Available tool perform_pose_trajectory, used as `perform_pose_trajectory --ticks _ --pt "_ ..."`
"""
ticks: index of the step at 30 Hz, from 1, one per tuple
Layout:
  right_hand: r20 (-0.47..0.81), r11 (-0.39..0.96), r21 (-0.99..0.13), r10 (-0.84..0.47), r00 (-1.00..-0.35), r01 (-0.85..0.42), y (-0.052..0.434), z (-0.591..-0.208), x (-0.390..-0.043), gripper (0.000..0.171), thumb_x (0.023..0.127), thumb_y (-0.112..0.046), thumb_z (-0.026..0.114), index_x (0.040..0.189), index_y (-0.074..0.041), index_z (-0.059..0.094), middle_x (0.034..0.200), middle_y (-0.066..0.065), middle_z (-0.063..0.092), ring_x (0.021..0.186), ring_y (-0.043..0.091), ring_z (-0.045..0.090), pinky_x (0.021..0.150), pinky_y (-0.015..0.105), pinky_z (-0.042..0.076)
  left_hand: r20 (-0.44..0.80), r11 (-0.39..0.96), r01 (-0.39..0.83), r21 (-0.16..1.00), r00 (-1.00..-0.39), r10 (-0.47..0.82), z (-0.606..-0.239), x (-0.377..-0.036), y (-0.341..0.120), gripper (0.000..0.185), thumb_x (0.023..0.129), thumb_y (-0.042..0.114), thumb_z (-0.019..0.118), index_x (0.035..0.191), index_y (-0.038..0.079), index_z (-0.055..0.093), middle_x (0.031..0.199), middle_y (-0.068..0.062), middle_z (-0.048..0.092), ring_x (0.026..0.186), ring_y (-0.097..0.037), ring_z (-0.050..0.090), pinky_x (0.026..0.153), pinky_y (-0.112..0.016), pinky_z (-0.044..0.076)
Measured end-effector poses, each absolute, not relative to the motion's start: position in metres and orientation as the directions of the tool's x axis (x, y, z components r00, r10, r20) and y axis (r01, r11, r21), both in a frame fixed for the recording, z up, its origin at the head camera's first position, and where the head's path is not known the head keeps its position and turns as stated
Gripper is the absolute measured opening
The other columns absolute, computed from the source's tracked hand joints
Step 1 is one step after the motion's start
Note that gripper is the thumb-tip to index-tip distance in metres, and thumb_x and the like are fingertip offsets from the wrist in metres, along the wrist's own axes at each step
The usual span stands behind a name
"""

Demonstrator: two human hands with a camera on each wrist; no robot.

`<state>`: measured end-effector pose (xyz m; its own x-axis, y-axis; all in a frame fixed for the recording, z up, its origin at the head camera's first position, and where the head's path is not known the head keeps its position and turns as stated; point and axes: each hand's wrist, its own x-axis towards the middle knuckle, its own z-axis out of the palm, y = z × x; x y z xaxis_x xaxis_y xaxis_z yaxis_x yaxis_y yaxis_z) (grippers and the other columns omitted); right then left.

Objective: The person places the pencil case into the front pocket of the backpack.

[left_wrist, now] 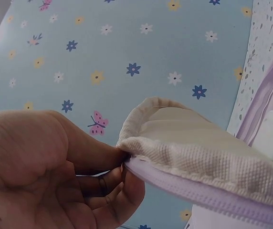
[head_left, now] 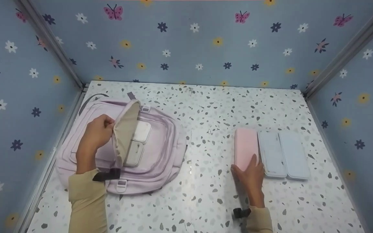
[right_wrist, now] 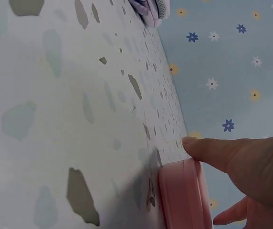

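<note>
A lilac backpack [head_left: 160, 152] lies flat on the left of the speckled table [head_left: 205, 106]. My left hand [head_left: 110, 124] pinches the edge of its front flap [head_left: 125, 132] and holds it raised, so the beige lining shows. In the left wrist view, thumb and fingers of the left hand [left_wrist: 122, 160] clamp the flap's [left_wrist: 189, 143] seam. A pink case [head_left: 245, 144] lies right of centre. My right hand [head_left: 246, 165] grips its near end, thumb on the left side and a finger along the right. In the right wrist view the right hand [right_wrist: 201, 181] straddles the pink case [right_wrist: 182, 195].
Two pale blue cases [head_left: 272, 153] [head_left: 294, 155] lie side by side, touching the pink one on its right. Blue flowered walls close in the table on the left, back and right. A corner of the backpack [right_wrist: 148, 9] shows far off in the right wrist view.
</note>
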<state>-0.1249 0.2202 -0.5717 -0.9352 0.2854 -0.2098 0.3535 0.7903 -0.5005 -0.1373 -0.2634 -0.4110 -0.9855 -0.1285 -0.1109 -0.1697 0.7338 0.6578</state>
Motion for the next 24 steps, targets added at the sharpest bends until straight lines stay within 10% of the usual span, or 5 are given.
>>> perform_pose_trajectory --ticks 24 --pt "-0.098 0.723 -0.615 0.327 -0.94 0.316 0.227 -0.578 -0.112 0.093 0.083 -0.041 0.07 0.152 -0.007 0.019 0.154 0.025 0.02 0.14 0.043 0.025 0.113 0.054 0.022 -0.088 0.734 -0.151 0.662 -0.988 -0.123 -0.41 -0.136 -0.26 0.022 0.098 0.012 0.045 0.107 -0.005 0.055 0.092 -0.016 0.056 0.082 -0.028 0.054 0.07 -0.034 0.039"
